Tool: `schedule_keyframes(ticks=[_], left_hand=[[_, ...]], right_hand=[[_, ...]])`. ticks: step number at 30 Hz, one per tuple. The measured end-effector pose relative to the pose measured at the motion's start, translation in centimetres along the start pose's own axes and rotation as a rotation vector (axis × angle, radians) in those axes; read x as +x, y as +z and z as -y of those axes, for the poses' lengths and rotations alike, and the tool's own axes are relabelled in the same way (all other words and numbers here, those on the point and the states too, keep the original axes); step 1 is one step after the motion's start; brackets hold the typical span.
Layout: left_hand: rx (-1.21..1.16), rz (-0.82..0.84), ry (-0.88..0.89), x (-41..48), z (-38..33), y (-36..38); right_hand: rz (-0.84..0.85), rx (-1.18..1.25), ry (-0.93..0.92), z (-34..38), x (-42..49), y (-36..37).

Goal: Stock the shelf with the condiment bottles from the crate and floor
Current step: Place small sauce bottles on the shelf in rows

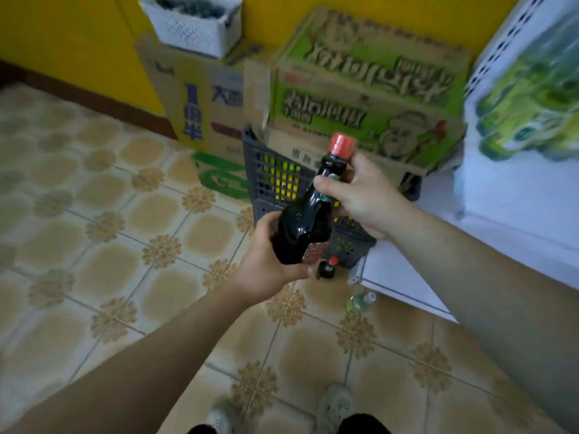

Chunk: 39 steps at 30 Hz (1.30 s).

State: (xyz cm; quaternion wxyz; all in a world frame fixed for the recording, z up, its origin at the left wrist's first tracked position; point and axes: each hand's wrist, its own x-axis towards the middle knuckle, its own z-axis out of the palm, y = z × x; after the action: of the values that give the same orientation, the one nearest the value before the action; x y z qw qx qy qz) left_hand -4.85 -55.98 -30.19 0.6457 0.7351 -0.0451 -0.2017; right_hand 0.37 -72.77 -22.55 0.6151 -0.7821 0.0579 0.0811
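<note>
Left hand (pixel 266 274) and right hand (pixel 357 198) hold dark bottle (pixel 302 220) (label mostly hidden).

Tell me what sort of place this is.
Probably a small grocery shop or its stockroom. Printed cardboard boxes are stacked against the yellow wall, a dark plastic crate stands on the tiled floor, and a white shelf at the right carries packaged goods. A dark sauce bottle is being held.

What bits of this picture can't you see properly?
Head view:
Dark bottle: label mostly hidden by the left hand, unreadable.
Crate contents: hidden by the bottle, the right hand and a cardboard box.
Green packs on the shelf: blurred, cut by the right edge.
White basket contents: cut by the top edge.
Small floor bottle: too small to read.
</note>
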Motion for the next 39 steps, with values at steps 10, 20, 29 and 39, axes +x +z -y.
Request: schedule_keyframes(ticks=[10,20,29,39], left_hand=[[-0.194,0.311,0.125,-9.4,-25.2,-2.8],[-0.017,0.465,0.467,-15.6,-36.1,3.7],[0.010,0.377,0.661,-21.2,-37.9,18.3],[-0.004,0.643,0.489,-21.4,-37.6,28.2]], right_hand=[[-0.121,0.248,-0.227,26.0,-12.8,-5.8],[-0.465,0.171,-0.380,32.8,-26.3,-13.2],[-0.621,-0.124,-0.362,31.8,-36.7,-22.6],[-0.690,0.043,-0.414,27.2,-42.6,-31.2]])
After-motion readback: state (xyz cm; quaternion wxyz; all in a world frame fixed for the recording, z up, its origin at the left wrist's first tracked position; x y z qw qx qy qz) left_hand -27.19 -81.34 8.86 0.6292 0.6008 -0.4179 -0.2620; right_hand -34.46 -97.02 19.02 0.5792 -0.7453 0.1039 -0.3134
